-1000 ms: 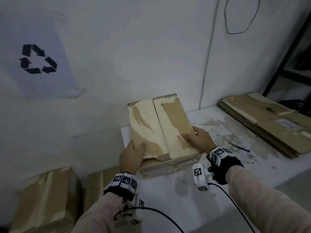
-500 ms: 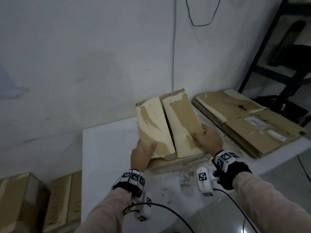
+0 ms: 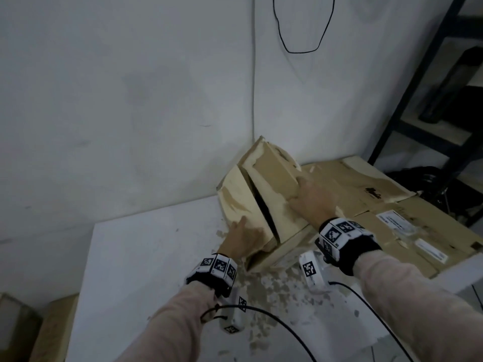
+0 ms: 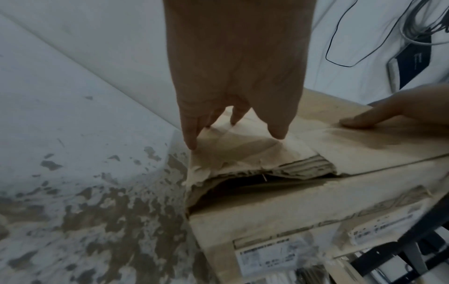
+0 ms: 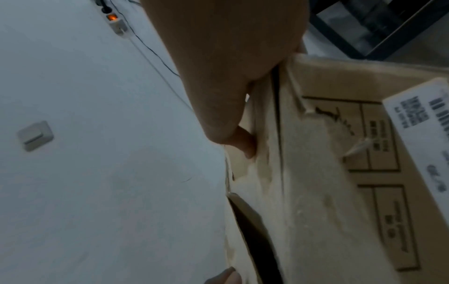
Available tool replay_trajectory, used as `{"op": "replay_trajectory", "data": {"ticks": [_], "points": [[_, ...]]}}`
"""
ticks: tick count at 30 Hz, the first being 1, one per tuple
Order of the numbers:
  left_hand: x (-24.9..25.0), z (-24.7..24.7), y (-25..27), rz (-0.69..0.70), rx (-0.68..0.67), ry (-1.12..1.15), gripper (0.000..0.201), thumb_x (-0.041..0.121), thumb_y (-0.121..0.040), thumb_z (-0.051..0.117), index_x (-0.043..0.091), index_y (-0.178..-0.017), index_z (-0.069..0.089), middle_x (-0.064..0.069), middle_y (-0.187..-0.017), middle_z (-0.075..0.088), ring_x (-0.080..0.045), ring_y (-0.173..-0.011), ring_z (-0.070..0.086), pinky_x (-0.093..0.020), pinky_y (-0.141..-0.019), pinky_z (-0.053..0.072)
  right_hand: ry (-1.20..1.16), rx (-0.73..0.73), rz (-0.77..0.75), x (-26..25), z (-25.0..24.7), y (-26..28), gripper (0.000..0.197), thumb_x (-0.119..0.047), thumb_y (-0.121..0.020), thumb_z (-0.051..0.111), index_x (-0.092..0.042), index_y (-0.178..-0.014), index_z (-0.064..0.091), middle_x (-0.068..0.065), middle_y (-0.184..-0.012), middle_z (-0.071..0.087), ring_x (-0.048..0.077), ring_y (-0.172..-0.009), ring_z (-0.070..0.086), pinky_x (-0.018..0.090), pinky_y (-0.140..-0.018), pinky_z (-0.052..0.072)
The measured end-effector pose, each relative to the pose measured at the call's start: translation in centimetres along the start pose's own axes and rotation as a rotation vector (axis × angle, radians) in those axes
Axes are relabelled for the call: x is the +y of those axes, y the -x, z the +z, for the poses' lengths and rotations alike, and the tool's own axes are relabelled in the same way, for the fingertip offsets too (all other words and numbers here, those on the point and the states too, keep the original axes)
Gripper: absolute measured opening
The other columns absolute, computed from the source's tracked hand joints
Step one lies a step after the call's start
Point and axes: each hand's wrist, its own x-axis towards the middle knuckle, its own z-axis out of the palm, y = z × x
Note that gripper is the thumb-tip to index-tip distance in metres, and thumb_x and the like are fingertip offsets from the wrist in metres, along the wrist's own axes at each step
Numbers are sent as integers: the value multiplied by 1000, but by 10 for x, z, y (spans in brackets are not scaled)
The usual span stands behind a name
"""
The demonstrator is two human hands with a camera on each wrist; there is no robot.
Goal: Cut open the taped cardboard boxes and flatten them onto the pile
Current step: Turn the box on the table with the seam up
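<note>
The torn tan cardboard box (image 3: pixel 261 194) has shifted against the flattened brown cardboard pile (image 3: pixel 392 205); left hand (image 3: pixel 243 237) and right hand (image 3: pixel 312 202) press it with straight fingers, likely stacking next.

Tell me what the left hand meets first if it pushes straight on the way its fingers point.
The left hand already rests on the torn brown cardboard box; pushed on, its fingers would likely slide along the left flap towards the white wall, though depth is unclear.

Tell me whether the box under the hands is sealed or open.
Open: the box shows a dark gap between its two top flaps, and no tape bridges it.
</note>
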Motion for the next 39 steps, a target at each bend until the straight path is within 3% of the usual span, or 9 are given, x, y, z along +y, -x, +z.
{"op": "replay_trajectory", "data": {"ticks": [6,8,10,13,19,25,31,35,39], "points": [[16,-21,16,-88,34,293,70,60,-96,18,16,-150,25,-4,-155,27,-21,-141,27,-37,-114,22,-319,10,-131,-5,-7,-16,49,-58,-93,39,-24,-65,60,-3,-68,62,22,-73,59,27,-60,40],[23,-33,24,-141,45,433,69,63,-95,11,23,-149,26,0,-153,32,-23,-139,32,-41,-110,29,-372,-56,-95,5,1,-29,37,-55,-84,48,-23,-88,67,4,-95,67,26,-95,59,31,-74,46],[25,-45,31,-126,62,472,69,68,-91,11,30,-143,37,4,-144,45,-20,-129,45,-39,-102,37,-375,-102,-20,18,11,-40,71,-61,-66,49,-22,-124,56,9,-130,56,32,-121,49,43,-97,43],[19,-59,39,-75,68,528,51,64,-93,29,33,-127,50,8,-119,62,-11,-106,59,-29,-93,43,-557,-282,113,25,19,-43,78,-50,-82,62,-15,-145,33,8,-145,42,32,-128,43,42,-99,40],[8,-62,48,-88,121,614,44,30,-94,56,23,-136,43,1,-117,65,-13,-105,62,-26,-78,54,-783,-602,45,18,29,-23,38,-42,-100,35,-18,-121,57,7,-117,62,24,-101,59,30,-71,47],[-1,-58,47,-64,149,846,31,10,-99,42,11,-130,48,-7,-114,65,-21,-99,64,-27,-68,58,-848,-475,-86,20,34,-25,50,-56,-96,39,-21,-118,66,0,-118,66,17,-105,62,37,-93,49],[-33,-38,40,-137,156,954,38,11,-102,32,3,-138,42,-14,-124,61,-24,-103,63,-34,-84,56,-902,-319,-378,21,16,-26,30,-27,-91,62,-26,-121,64,-15,-117,62,1,-100,57,14,-85,42],[-52,-38,45,-237,223,690,36,10,-101,42,11,-137,41,-4,-83,67,-13,-65,63,-25,-59,50,-639,-217,-237,33,37,-38,38,-22,-88,62,-18,-126,59,-1,-122,59,14,-106,54,25,-81,42],[-68,-46,55,-320,114,548,49,47,-99,37,21,-140,43,-7,-125,60,-24,-103,62,-32,-85,49,-440,-354,58,59,64,-40,78,-43,-81,67,-14,-145,30,14,-141,45,31,-124,47,39,-95,43]]}}
